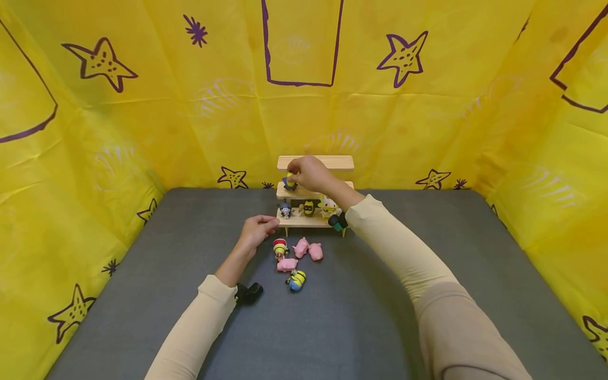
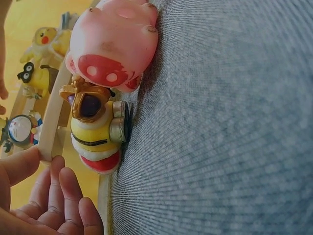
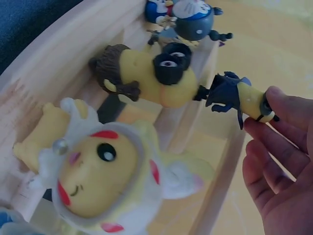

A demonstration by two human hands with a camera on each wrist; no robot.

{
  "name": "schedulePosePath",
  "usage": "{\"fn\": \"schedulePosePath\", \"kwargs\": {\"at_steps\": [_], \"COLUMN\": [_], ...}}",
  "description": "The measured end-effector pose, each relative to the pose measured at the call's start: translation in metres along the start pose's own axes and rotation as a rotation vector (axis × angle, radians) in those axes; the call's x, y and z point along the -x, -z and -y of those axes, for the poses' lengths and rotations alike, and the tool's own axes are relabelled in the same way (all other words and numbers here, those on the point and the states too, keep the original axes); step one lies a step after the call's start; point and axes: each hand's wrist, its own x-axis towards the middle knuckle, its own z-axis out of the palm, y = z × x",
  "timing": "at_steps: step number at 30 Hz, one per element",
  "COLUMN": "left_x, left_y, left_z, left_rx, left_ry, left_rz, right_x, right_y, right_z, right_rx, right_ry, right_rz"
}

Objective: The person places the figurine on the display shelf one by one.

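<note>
My right hand (image 1: 310, 173) pinches a small minion figure (image 3: 250, 102) by its yellow head, between thumb and fingertips. The figure stands at the left end of the middle tier of a wooden three-tier display shelf (image 1: 315, 162), its dark-clothed lower body against the wood. With thumb and index finger, my left hand (image 1: 255, 231) pinches the left end of the lowest tier; its other fingers are loosely bent. On that tier sit a dark-helmeted cat figure (image 1: 285, 209), a minion in black goggles (image 1: 309, 207) and a pale yellow costumed figure (image 1: 328, 205).
In front of the shelf lie a red-and-yellow minion with a gold crown (image 2: 93, 129), several pink pigs (image 1: 315, 252) and a blue-and-yellow minion (image 1: 297, 281). They are on a dark grey cloth (image 1: 361, 316). A yellow patterned curtain (image 1: 228, 116) hangs behind.
</note>
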Motion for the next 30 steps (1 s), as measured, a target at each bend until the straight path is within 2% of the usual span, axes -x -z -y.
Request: {"fn": "schedulePosePath", "kwargs": {"at_steps": [12, 21, 26, 30], "left_x": [-0.001, -0.002, 0.000, 0.001], "left_y": [-0.001, -0.001, 0.000, 0.000], "left_z": [0.001, 0.004, 0.004, 0.002], "left_rx": [0.008, 0.022, 0.030, 0.019], "left_ry": [-0.005, -0.026, -0.042, -0.027], "left_rz": [0.001, -0.001, 0.001, 0.006], "right_x": [-0.002, 0.001, 0.012, 0.030], "right_y": [-0.006, 0.003, 0.010, 0.011], "right_z": [-0.002, 0.005, 0.014, 0.022], "right_rx": [0.031, 0.019, -0.001, 0.008], "right_ry": [0.017, -0.005, 0.045, 0.113], "right_rz": [-0.008, -0.010, -0.051, -0.097]}}
